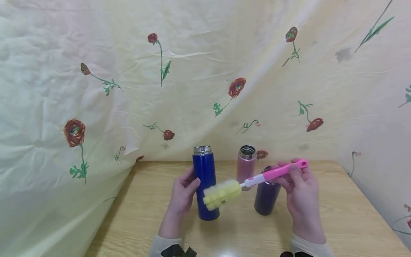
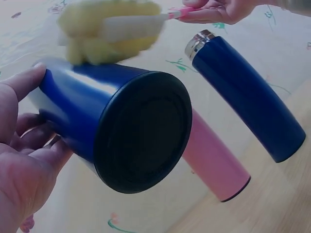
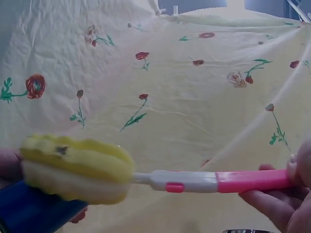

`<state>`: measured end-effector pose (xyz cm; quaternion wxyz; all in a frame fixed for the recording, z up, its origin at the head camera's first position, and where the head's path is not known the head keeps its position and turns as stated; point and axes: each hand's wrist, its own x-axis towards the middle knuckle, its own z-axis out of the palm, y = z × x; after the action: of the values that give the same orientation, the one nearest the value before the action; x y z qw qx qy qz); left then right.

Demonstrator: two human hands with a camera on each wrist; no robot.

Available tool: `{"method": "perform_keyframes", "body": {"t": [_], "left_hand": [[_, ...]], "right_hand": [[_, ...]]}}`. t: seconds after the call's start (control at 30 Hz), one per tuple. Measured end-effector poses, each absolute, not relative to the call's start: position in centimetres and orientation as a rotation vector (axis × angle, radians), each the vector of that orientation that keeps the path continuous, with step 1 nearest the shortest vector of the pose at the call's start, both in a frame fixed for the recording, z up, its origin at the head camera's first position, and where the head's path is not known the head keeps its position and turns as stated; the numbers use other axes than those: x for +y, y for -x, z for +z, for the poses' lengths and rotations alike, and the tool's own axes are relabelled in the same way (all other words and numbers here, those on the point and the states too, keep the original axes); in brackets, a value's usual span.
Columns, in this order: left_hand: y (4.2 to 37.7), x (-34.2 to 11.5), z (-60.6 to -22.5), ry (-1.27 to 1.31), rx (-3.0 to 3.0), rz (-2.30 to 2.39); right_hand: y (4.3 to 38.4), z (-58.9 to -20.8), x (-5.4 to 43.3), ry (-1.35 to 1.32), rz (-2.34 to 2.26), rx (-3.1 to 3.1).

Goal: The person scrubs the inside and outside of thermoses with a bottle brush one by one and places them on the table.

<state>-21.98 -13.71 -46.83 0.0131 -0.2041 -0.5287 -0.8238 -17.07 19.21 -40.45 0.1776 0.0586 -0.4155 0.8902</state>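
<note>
My left hand grips a bright blue bottle round its side; its steel mouth is uncapped. In the left wrist view the dark base of this blue bottle faces the camera, raised and tilted. My right hand pinches the pink handle of a bottle brush between thumb and fingers. The brush's yellow and white sponge head is at the left, in front of the blue bottle's side in the head view. Whether sponge and bottle touch, I cannot tell.
A pink bottle, its mouth uncovered, stands toward the back of the wooden table. To its right is a dark blue bottle, partly behind the brush and right hand. A flowered cloth hangs behind the table and along its sides.
</note>
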Motion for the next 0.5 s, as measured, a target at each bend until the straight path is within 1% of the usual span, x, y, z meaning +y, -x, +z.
{"method": "perform_keyframes", "body": {"t": [0.13,0.3,0.4,0.5], "left_hand": [[21.7,-13.4,-46.9,0.710,-1.653,-2.596],[21.4,-13.1,-47.1,0.774,-1.677,-2.605],[21.4,-12.9,-47.1,0.747,-1.702,-2.602],[21.4,-12.7,-46.9,0.666,-1.749,-2.585]], "right_hand": [[17.0,-40.2,19.2,-0.089,2.612,-0.822],[17.0,-39.9,18.7,0.004,2.609,-0.556],[17.1,-39.7,18.4,0.028,2.584,-0.482],[17.2,-39.5,18.3,0.036,2.566,-0.451]]}}
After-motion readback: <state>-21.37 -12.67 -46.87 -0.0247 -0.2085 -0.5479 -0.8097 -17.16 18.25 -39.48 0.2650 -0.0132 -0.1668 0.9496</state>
